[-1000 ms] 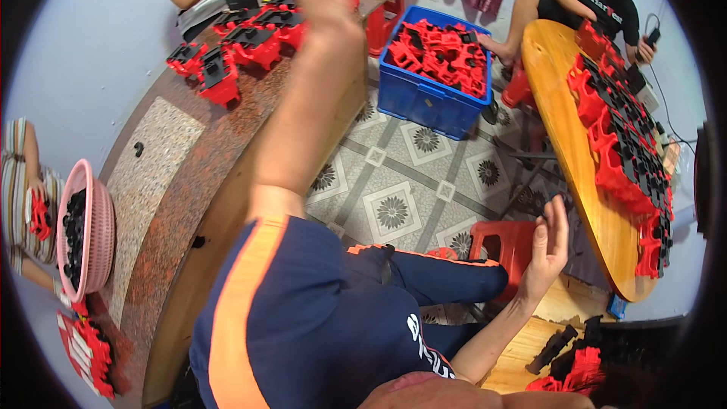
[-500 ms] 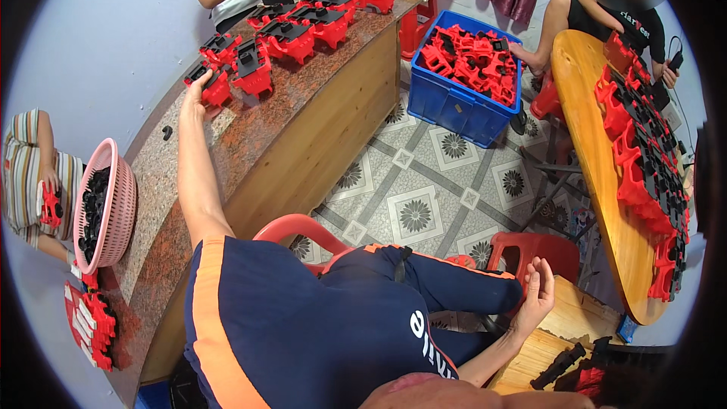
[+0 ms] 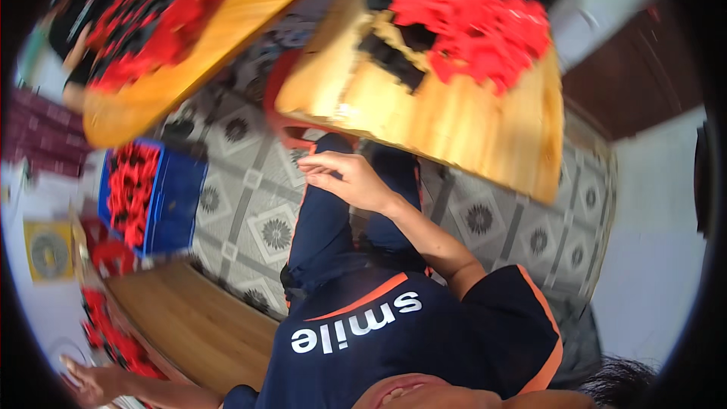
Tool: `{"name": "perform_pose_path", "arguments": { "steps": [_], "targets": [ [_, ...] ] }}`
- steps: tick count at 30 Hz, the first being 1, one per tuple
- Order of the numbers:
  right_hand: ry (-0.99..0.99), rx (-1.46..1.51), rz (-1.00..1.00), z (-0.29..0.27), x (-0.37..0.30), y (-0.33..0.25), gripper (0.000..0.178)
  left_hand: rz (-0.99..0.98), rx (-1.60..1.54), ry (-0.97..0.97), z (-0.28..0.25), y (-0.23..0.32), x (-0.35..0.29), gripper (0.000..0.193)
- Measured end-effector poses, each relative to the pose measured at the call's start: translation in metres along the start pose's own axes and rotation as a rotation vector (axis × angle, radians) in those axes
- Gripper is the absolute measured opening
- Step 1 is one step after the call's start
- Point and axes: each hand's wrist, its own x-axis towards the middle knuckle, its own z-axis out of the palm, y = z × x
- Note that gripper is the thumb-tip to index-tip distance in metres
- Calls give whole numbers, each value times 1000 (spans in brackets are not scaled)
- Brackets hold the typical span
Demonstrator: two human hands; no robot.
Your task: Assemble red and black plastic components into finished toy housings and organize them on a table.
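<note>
My right hand [image 3: 348, 179] hangs over my right thigh, fingers stretched out and nothing in them. Past it is a wooden table [image 3: 469, 136] bearing a heap of red plastic parts [image 3: 485, 30] and a few black plastic strips [image 3: 391, 62]. At the lower left rim my left hand [image 3: 91, 382], slightly blurred, is held out with its fingers apart and no object visible in it. Nearest to that hand are the red and black assembled units [image 3: 113, 333] along the counter.
A blue crate [image 3: 178, 204] of red parts stands on the tiled floor. Upper left, a second wooden table [image 3: 144, 106] carries rows of red and black units, with a person in black [image 3: 76, 19] beyond. A red stool [image 3: 284, 98] stands between the tables. The counter's wooden side [image 3: 189, 318] runs lower left.
My view has swung right, toward the wooden table with the red heap. My left hand has come off the red and black unit on the counter. My right hand stays free.
</note>
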Motion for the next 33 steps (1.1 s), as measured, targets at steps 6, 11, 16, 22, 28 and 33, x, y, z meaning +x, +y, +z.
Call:
{"name": "perform_pose_path", "arguments": {
  "steps": [6, 11, 16, 22, 28, 33],
  "targets": [
    [710, -227, -43, -67, -29, 2, 16, 111, -847, -695, 217, 320, -132, 46],
    [718, -1010, -292, -124, 25, 25, 32, -581, -1259, -1307, 333, 449, -244, 78],
    [659, -1235, 72, -130, 60, 37, 47, -599, -992, -1155, 346, 504, -292, 86],
    [1093, -1236, -357, -149, 28, 28, 39, -65, -1248, -822, 324, 542, -248, 42],
    [1265, -1446, -185, -245, 8, -8, 40, 374, -1091, -767, 362, 598, -252, 37],
    [1338, -1267, -79, -238, -28, -28, 34, 93, -1252, -671, 351, 583, -234, 44]
  ]
}}
